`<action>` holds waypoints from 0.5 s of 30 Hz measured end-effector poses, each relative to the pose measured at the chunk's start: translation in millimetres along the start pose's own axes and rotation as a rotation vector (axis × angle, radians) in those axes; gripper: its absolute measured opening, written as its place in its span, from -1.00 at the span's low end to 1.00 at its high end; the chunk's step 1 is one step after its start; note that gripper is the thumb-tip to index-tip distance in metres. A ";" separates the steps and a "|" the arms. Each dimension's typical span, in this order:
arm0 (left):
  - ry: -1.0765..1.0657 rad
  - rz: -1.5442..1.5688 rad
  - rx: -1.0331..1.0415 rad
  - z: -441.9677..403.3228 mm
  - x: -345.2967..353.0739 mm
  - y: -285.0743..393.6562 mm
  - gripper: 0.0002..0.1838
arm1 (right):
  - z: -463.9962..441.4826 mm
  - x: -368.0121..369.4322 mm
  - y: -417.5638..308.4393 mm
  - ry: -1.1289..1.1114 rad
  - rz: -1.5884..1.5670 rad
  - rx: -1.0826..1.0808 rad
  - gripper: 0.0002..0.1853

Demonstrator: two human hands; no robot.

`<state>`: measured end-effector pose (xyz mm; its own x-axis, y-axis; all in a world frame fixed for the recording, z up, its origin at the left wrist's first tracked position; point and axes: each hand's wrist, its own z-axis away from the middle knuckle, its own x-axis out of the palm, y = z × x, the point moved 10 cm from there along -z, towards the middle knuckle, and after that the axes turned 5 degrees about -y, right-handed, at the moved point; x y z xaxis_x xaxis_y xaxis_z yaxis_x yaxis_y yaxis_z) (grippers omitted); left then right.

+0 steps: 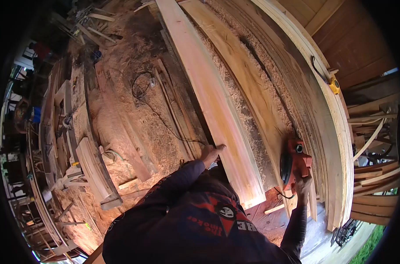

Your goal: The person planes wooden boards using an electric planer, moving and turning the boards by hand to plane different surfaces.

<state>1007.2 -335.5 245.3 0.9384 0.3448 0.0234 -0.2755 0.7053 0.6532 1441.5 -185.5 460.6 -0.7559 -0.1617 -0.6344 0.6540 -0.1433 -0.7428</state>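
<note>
My left hand (212, 155) grips the left edge of a long, pale plank (209, 97), its thumb on the top face and its other fingers hidden below the edge. My right hand (303, 185) is closed around the rear of a red electric planer (298, 160) with a dark round side cover. The planer rests at the near end of a second yellowish board (248, 75), which lies to the right of the pale plank. Wood shavings (239, 105) lie in the gap between the two.
Stacked boards (336, 132) run along the right, with a yellow tape measure (334, 85) on top. Shavings cover the floor (112, 105), where a dark cord (143, 86) lies coiled. More planks (94, 171) stand at left, and curved wood strips (376, 176) at far right.
</note>
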 end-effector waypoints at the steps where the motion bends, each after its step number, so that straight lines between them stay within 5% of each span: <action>1: -0.012 0.008 0.002 0.5 1.7 -1.6 -0.45 | 9.0 1.4 -17.2 0.018 0.029 0.018 -0.60; 5: -0.084 -0.025 0.003 -7.7 6.4 -10.3 -0.51 | 11.5 -4.9 40.0 0.203 0.104 0.084 -0.47; 9: -0.124 -0.008 0.075 2.8 8.5 6.1 -0.50 | 18.4 -3.5 39.4 0.316 0.051 -0.136 -0.24; 11: -0.131 -0.038 0.017 -20.6 12.0 -16.1 -0.47 | 32.7 0.0 27.7 0.315 0.173 0.100 -0.20; 13: -0.113 -0.030 0.051 -28.8 11.2 -19.6 -0.41 | 26.8 -3.7 68.0 0.380 0.175 0.073 -0.18; 14: -0.108 -0.025 0.054 -22.8 8.0 -15.2 -0.40 | 14.1 -9.6 86.7 0.371 0.310 -0.050 0.03; 15: -0.111 -0.024 0.055 -15.0 8.1 -10.5 -0.39 | 22.2 -7.4 77.8 0.365 0.357 0.116 0.00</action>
<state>1014.6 -330.9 227.2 0.9628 0.2553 0.0887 -0.2435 0.6768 0.6947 1498.7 -217.0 412.3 -0.4325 0.1276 -0.8925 0.8563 -0.2518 -0.4510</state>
